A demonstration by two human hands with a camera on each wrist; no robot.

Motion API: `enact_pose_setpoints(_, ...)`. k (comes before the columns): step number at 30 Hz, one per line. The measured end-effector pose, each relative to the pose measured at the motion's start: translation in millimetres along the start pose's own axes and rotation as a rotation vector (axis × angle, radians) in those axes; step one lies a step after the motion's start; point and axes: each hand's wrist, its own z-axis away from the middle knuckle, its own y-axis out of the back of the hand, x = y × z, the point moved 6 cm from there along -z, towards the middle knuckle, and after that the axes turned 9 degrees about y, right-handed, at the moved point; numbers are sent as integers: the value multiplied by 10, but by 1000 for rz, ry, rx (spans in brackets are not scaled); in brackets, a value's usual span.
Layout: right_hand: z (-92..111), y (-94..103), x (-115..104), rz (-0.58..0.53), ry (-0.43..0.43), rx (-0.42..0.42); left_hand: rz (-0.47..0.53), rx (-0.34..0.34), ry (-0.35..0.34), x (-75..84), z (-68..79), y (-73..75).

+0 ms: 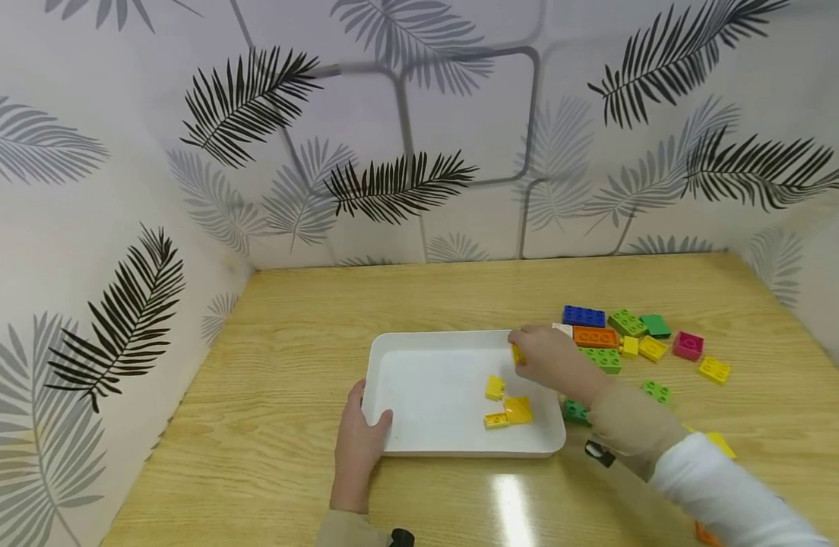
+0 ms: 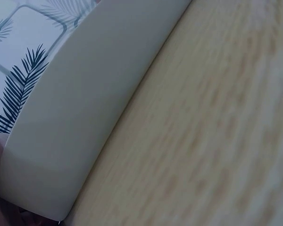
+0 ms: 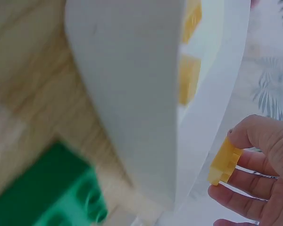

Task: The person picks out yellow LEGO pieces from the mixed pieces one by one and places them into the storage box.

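Observation:
A white tray (image 1: 433, 395) lies on the wooden table, with several yellow building blocks (image 1: 517, 410) in its right half. My left hand (image 1: 360, 433) grips the tray's left end, thumb over the rim. Above the tray's right end, my right hand (image 1: 552, 357) pinches a yellow building block (image 3: 225, 161) between thumb and fingers. In the left wrist view the tray's outer wall (image 2: 80, 94) fills much of the frame, and only a sliver of the hand shows at the edge.
To the tray's right lie loose blocks: a blue one (image 1: 584, 316), an orange one (image 1: 595, 337), a pink one (image 1: 688, 346), a dark green one (image 3: 52, 188) and several more in green and yellow. A leaf-patterned curtain (image 1: 460, 129) hangs behind the table.

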Motion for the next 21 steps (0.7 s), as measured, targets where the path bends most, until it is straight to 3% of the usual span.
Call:
enact_pose_setpoints(8,-148,-151,-511,-48,157,-62,11,0,-11,3,-1,-1)
enact_pose_setpoints(12,-181,-215,-725,-33,267,-53,21,-5,-19,-10,-2,-7)
enact_pose_setpoints(21,-159,-344,-956,37,398,-36,-10,3,-24,4,17,-1)
